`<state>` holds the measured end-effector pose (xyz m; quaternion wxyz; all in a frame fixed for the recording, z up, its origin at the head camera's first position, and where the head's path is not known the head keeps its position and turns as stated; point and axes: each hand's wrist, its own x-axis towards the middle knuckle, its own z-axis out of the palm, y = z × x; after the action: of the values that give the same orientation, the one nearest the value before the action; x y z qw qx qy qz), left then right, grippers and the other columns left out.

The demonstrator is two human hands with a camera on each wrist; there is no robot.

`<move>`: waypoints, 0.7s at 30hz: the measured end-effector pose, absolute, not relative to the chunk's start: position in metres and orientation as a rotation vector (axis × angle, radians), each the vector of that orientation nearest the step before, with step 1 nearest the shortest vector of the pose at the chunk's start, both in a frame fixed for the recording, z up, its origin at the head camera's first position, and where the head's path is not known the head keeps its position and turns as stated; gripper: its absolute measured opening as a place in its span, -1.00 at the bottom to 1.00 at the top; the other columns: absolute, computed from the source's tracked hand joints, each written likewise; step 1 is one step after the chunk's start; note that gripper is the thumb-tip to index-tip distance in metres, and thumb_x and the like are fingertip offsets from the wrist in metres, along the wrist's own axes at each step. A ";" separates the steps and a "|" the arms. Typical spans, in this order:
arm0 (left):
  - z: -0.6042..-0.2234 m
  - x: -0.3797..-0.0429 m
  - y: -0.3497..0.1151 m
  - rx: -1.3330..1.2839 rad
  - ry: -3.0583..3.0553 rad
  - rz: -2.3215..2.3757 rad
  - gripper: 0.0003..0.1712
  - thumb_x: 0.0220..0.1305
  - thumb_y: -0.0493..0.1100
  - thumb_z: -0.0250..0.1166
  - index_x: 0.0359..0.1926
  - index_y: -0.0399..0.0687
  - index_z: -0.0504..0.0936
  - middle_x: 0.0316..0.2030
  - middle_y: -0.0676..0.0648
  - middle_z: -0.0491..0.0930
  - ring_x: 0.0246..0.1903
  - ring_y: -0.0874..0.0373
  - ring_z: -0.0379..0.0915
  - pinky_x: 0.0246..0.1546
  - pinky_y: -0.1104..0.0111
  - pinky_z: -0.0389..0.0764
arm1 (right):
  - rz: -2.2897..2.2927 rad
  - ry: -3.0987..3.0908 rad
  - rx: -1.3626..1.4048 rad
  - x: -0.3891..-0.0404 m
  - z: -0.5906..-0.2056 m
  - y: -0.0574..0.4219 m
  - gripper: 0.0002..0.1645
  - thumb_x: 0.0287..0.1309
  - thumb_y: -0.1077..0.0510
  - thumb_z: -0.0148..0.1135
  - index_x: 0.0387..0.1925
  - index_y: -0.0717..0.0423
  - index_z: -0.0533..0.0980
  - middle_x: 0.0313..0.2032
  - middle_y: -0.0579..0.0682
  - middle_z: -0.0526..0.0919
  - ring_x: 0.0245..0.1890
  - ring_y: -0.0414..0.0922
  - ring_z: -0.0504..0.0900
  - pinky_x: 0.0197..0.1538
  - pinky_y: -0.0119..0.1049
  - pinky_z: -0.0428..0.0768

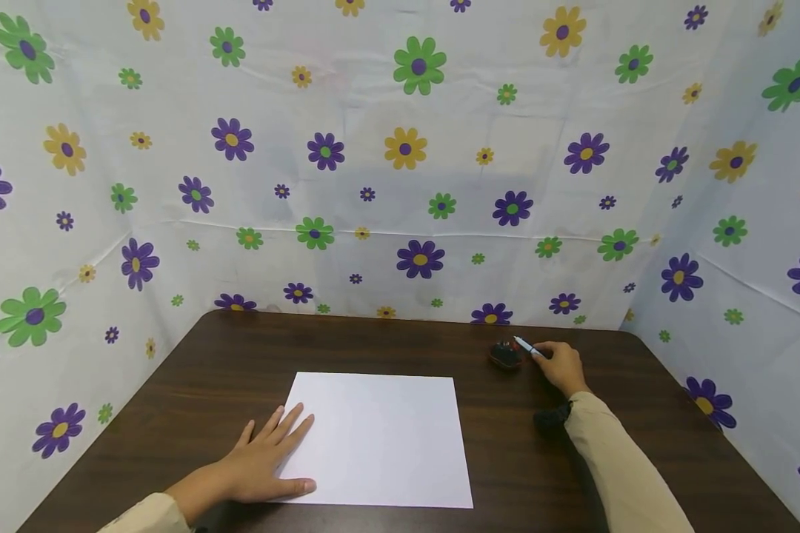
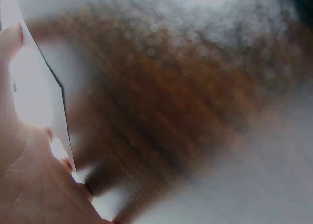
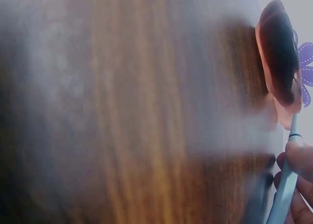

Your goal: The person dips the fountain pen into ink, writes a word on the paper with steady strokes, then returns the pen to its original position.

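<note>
A white sheet of paper [image 1: 380, 444] lies flat on the dark brown table. My left hand [image 1: 260, 463] rests with fingers spread over the sheet's left edge, and the left wrist view shows its palm beside the paper [image 2: 34, 87]. At the far right of the table, my right hand [image 1: 563, 366] pinches a slim pale-blue pen [image 3: 286, 185] between thumb and fingers. The pen points away toward the back left. Just left of its tip sits a black and red computer mouse [image 1: 505, 355], which also appears as a dark rounded shape in the right wrist view.
The wood-grain table [image 1: 347, 337] reaches back to a white cloth [image 1: 347, 96] printed with purple, green and yellow flowers. This cloth stands along the back and both sides. A black wrist device [image 1: 550, 418] sits at my right cuff.
</note>
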<state>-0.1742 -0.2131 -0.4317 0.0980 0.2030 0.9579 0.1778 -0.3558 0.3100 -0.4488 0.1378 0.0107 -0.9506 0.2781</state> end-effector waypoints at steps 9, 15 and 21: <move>-0.435 -0.175 -0.214 0.602 2.829 0.518 0.11 0.08 0.47 0.18 0.48 -0.03 0.06 0.50 -0.21 -0.15 0.43 -0.37 -0.33 0.13 -0.48 -0.33 | 0.807 -2.765 -0.010 -0.353 -0.447 0.308 -0.69 0.21 0.19 0.23 -0.08 0.31 0.61 -0.21 0.30 0.64 -0.46 0.00 0.41 -0.42 -0.23 0.30; -0.437 -0.175 -0.214 0.604 2.834 0.529 0.11 0.09 0.46 0.18 0.48 -0.03 0.06 0.50 -0.20 -0.14 0.43 -0.37 -0.34 0.13 -0.48 -0.33 | 0.801 -2.755 0.008 -0.353 -0.446 0.309 -0.70 0.21 0.20 0.23 -0.09 0.32 0.61 -0.18 0.33 0.65 -0.43 0.02 0.46 -0.39 -0.18 0.38; -0.441 -0.177 -0.217 0.620 2.848 0.539 0.10 0.08 0.45 0.20 0.47 -0.03 0.08 0.49 -0.23 -0.12 0.42 -0.39 -0.33 0.12 -0.48 -0.36 | 0.813 -2.721 0.034 -0.353 -0.444 0.309 -0.67 0.20 0.20 0.23 -0.05 0.33 0.59 -0.18 0.29 0.68 -0.30 0.14 0.60 -0.26 0.00 0.48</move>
<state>-0.1767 -0.2166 -0.4415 0.0885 0.2084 0.9570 0.1812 -0.3530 0.3086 -0.4436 0.1501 0.0117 -0.9473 0.2829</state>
